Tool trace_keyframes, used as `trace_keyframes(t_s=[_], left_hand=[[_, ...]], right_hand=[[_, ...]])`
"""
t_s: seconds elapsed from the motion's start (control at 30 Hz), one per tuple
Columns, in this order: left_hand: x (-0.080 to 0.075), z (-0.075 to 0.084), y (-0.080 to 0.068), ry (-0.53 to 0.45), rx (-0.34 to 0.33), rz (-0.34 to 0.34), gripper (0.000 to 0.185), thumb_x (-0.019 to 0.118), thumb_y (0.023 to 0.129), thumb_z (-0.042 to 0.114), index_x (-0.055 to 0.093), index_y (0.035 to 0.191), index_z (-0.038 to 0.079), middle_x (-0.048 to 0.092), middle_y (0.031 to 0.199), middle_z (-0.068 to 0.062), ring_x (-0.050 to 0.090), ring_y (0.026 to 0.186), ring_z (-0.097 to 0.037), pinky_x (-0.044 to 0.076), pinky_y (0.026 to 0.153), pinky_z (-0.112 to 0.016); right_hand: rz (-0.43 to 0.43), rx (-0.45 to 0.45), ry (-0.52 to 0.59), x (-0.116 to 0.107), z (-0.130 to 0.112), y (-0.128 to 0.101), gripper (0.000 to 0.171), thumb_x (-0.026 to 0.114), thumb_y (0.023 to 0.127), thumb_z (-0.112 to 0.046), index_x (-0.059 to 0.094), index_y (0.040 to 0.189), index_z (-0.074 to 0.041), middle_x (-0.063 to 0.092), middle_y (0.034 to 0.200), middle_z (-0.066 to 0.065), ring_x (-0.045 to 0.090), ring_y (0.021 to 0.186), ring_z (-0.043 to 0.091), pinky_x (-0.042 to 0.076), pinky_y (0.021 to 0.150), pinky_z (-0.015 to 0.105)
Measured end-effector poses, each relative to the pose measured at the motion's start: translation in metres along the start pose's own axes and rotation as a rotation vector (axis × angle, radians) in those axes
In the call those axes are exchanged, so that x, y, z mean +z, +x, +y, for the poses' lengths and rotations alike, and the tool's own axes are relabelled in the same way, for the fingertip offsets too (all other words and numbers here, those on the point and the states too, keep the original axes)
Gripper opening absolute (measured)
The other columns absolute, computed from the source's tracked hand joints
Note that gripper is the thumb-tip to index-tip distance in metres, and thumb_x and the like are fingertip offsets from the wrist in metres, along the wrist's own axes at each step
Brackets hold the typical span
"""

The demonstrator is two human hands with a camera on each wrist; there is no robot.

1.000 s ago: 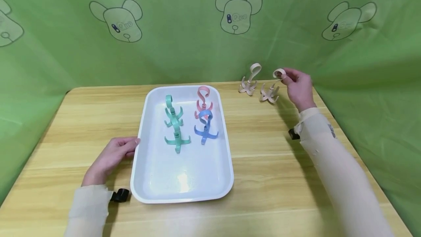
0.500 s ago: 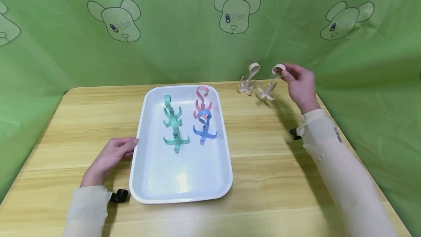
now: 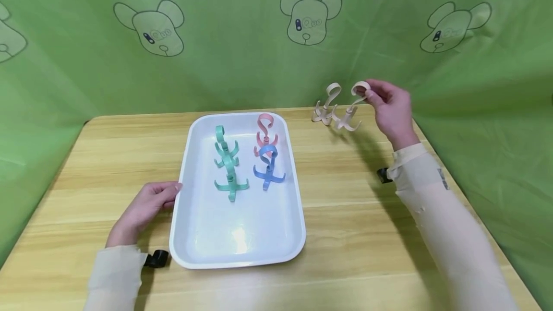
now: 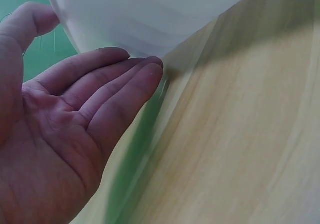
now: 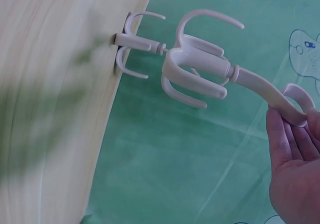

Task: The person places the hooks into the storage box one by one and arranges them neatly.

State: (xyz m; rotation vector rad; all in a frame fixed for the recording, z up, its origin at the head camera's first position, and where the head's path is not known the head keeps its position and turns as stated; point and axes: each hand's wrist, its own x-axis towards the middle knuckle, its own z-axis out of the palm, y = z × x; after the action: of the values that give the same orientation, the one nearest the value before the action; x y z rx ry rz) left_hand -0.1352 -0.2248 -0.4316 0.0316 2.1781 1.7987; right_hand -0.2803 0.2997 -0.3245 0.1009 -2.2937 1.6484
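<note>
My right hand (image 3: pixel 372 94) pinches the top loop of a beige four-pronged hook (image 3: pixel 348 120), which hangs tilted just above the table's far right part. In the right wrist view the held hook (image 5: pixel 200 74) is clear of the wood and the fingers (image 5: pixel 292 149) grip its curl. A second beige hook (image 3: pixel 325 107) stands on the table just left of it, also in the right wrist view (image 5: pixel 134 44). My left hand (image 3: pixel 169 191) lies flat on the table, straight fingers (image 4: pixel 125 79) touching the left wall of the white tray (image 3: pixel 188 157).
In the tray stand two teal hooks (image 3: pixel 225 150) (image 3: pixel 231 184), a pink hook (image 3: pixel 265 131) and a blue hook (image 3: pixel 269 167). The tray's near half (image 3: pixel 237 234) holds nothing. The wooden table (image 3: pixel 354 196) is ringed by a green curtain (image 3: pixel 242 52) at the back and sides.
My right hand has lifted the beige hook slightly and carried it left, closer to the standing beige hook. The left hand and tray have stayed put.
</note>
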Motion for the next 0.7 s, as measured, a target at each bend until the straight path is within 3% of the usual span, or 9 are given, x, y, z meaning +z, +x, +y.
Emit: trace_keyframes(t_s=[0.7], left_hand=[[-0.003, -0.001, 0.002, 0.031, -0.016, -0.005, 0.046, 0.057, 0.101, 0.030, 0.063, 0.122, -0.011, 0.067, 0.117, -0.019, 0.066, 0.098, -0.016, 0.053, 0.085, -0.027]], right_hand=[[-0.084, -0.079, 0.022, 0.013, -0.033, -0.029, 0.032, 0.058, 0.098, -0.004, 0.060, 0.129, 0.003, 0.068, 0.115, 0.013, 0.064, 0.103, 0.019, 0.051, 0.092, 0.026]])
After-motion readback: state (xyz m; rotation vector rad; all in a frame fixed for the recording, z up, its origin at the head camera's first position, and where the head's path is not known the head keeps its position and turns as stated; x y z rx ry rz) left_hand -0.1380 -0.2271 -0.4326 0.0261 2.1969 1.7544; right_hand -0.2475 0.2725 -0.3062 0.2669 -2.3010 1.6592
